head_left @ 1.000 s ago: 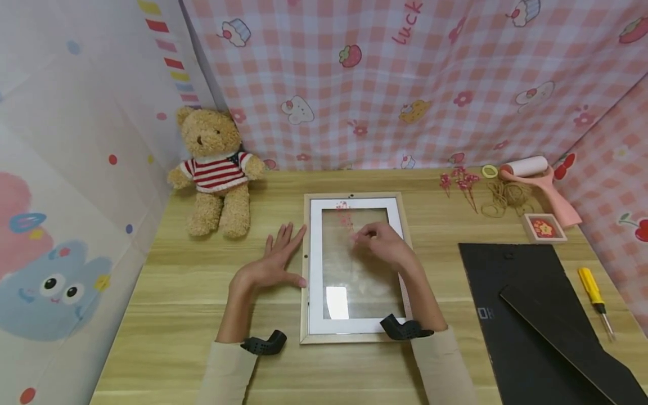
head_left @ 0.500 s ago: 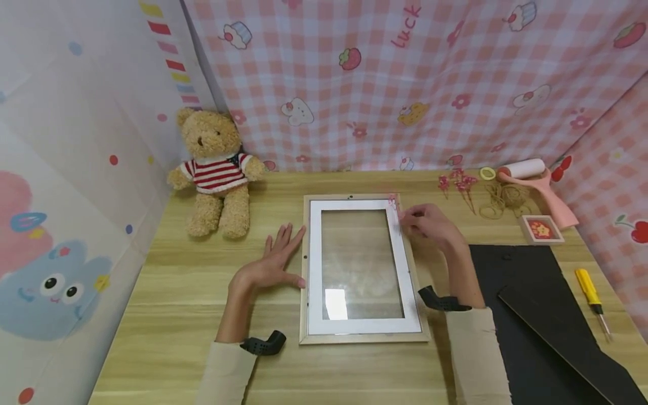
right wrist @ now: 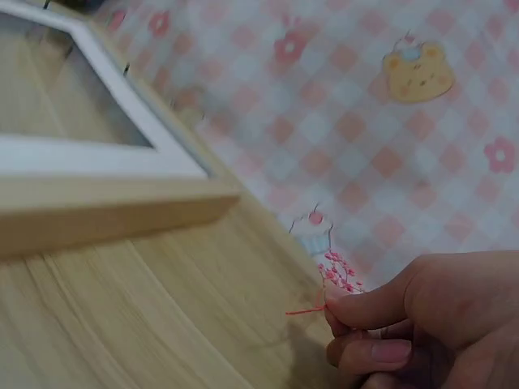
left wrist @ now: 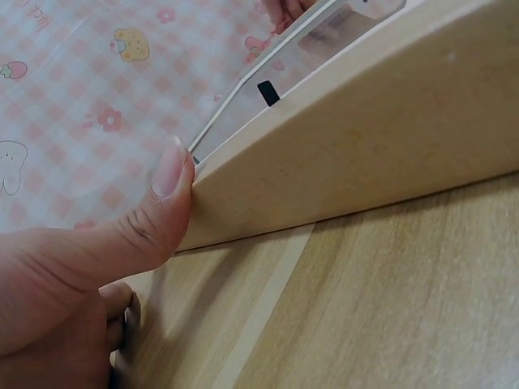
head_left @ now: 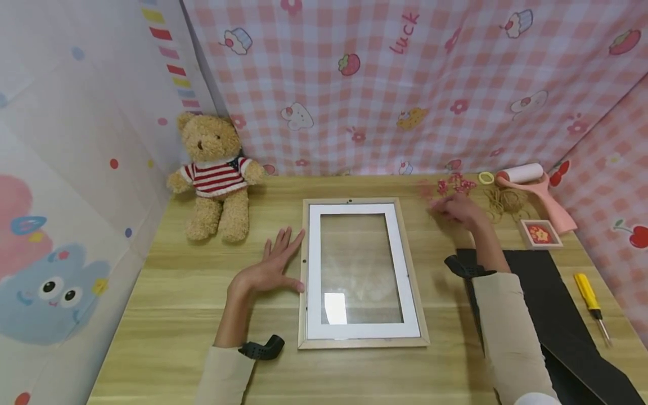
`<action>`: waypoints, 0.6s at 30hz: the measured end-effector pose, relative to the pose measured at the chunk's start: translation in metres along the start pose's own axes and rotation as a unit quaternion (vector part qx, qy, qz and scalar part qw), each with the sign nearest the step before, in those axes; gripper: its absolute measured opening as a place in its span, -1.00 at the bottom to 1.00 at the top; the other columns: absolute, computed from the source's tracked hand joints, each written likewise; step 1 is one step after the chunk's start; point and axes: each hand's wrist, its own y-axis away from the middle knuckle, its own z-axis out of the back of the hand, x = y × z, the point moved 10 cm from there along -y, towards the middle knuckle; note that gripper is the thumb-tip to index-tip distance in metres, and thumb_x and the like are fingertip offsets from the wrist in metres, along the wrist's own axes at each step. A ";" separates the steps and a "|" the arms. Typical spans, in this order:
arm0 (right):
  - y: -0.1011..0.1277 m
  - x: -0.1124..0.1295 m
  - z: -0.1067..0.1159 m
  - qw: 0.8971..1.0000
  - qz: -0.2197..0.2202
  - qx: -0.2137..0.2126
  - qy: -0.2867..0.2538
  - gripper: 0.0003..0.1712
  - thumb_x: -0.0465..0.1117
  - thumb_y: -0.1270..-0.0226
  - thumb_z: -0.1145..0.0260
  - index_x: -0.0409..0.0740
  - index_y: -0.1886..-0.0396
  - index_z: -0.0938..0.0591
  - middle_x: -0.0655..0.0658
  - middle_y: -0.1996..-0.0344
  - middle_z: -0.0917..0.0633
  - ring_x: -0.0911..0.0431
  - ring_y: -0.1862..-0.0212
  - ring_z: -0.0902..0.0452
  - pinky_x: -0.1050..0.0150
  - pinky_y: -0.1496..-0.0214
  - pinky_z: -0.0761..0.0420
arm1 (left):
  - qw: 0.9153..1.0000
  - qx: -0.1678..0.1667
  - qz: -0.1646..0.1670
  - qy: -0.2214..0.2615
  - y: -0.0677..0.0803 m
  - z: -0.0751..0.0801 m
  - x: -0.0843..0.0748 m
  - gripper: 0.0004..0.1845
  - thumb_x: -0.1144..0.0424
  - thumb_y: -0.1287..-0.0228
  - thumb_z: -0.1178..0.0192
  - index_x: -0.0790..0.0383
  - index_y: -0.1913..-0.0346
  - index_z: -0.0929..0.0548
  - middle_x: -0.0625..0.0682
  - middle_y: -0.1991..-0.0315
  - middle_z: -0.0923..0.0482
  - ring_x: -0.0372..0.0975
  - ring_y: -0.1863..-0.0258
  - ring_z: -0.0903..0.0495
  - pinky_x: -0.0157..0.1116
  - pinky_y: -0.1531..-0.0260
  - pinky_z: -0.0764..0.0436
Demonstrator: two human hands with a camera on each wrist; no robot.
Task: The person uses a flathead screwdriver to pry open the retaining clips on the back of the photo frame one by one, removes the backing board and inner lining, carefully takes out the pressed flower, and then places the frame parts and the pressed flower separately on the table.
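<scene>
A light wooden picture frame [head_left: 364, 343] with a white mat [head_left: 314, 270] and clear glass lies in the middle of the table. Along its left side rests my left hand [head_left: 268, 273], fingers spread straight. In the left wrist view the thumb [left wrist: 158, 219] touches the frame's wooden side [left wrist: 349, 146]. To the right of the frame, my right hand [head_left: 463, 211] pinches a small pink dried flower sprig [right wrist: 340, 271] between thumb and finger. Its thin stem pokes out past the fingertips in the right wrist view. More pink dried flowers [head_left: 458, 183] lie just behind that hand.
At the back right are a yellow ring [head_left: 486, 178], twine [head_left: 506, 201], a pink-handled lint roller [head_left: 547, 194] and a small framed flower [head_left: 540, 233]. Black boards [head_left: 552, 304] and a yellow screwdriver [head_left: 587, 292] lie at right. A teddy bear [head_left: 215, 177] sits back left.
My right hand has carried the pink flower sprig from over the glass rightward, past the frame's edge, to near the other dried flowers. The left hand has stayed at the frame's side.
</scene>
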 end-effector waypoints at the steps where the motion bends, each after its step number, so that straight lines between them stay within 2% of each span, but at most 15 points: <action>1: -0.002 0.001 0.003 1.000 0.002 -0.003 0.007 -0.66 -0.29 -0.68 -0.21 -0.45 0.24 -0.76 0.20 0.59 -0.52 0.32 0.54 -0.34 0.37 0.46 -0.38 | 1.000 0.000 0.000 -0.001 0.000 0.000 0.000 0.49 -0.35 -0.10 -0.57 -0.23 -0.82 0.34 0.14 -0.78 0.70 -0.03 -0.75 0.73 0.13 -0.67 0.69; 4: -0.010 0.002 0.010 0.999 0.003 -0.005 0.038 -0.58 -0.20 -0.66 -0.31 -0.07 0.54 -0.67 0.19 0.67 -0.47 0.32 0.58 -0.31 0.36 0.49 -0.35 | 1.000 0.000 -0.001 -0.001 0.001 0.000 0.001 0.49 -0.35 -0.11 -0.56 -0.22 -0.82 0.34 0.14 -0.78 0.70 -0.02 -0.75 0.73 0.14 -0.67 0.68; 7: -0.017 0.003 0.013 0.998 0.002 0.000 0.055 -0.51 -0.15 -0.66 -0.32 0.04 0.62 -0.54 0.20 0.68 -0.46 0.32 0.58 -0.32 0.35 0.48 -0.35 | 1.000 0.001 -0.002 -0.002 0.001 0.000 0.002 0.48 -0.33 -0.12 -0.57 -0.23 -0.82 0.34 0.14 -0.78 0.70 -0.02 -0.75 0.72 0.14 -0.67 0.68; 10: -0.020 0.002 0.014 0.998 -0.001 0.004 0.068 -0.46 -0.12 -0.68 -0.30 0.04 0.63 -0.41 0.18 0.71 -0.38 0.32 0.62 -0.25 0.35 0.50 -0.32 | 1.000 0.001 -0.004 -0.005 -0.001 -0.001 0.003 0.48 -0.33 -0.11 -0.57 -0.25 -0.82 0.33 0.13 -0.78 0.69 -0.03 -0.76 0.72 0.13 -0.68 0.67; 14: -0.019 0.003 0.017 0.996 0.002 -0.008 0.084 -0.44 -0.13 -0.67 -0.31 0.04 0.64 -0.37 0.20 0.72 -0.35 0.32 0.61 -0.24 0.36 0.49 -0.34 | 1.000 0.002 -0.009 0.000 -0.003 -0.002 0.004 0.49 -0.38 -0.09 -0.57 -0.28 -0.82 0.33 0.12 -0.78 0.69 -0.04 -0.76 0.72 0.13 -0.68 0.67; 17: -0.009 0.010 0.018 0.993 0.047 -0.029 0.103 -0.46 -0.16 -0.66 -0.27 -0.02 0.65 -0.40 0.15 0.71 -0.35 0.26 0.59 -0.24 0.31 0.48 -0.32 | 1.000 0.002 -0.013 0.014 -0.002 -0.001 0.005 0.48 -0.40 -0.08 -0.56 -0.27 -0.82 0.29 0.12 -0.79 0.66 -0.02 -0.76 0.71 0.15 -0.67 0.67; 18: -0.012 0.004 0.016 0.993 0.081 -0.024 0.086 -0.49 -0.08 -0.66 -0.29 -0.01 0.62 -0.48 0.16 0.68 -0.36 0.26 0.58 -0.23 0.32 0.48 -0.30 | 1.000 -0.001 -0.013 0.021 -0.002 0.000 0.006 0.46 -0.41 -0.09 -0.56 -0.26 -0.83 0.25 0.12 -0.80 0.62 0.00 -0.77 0.69 0.17 -0.68 0.66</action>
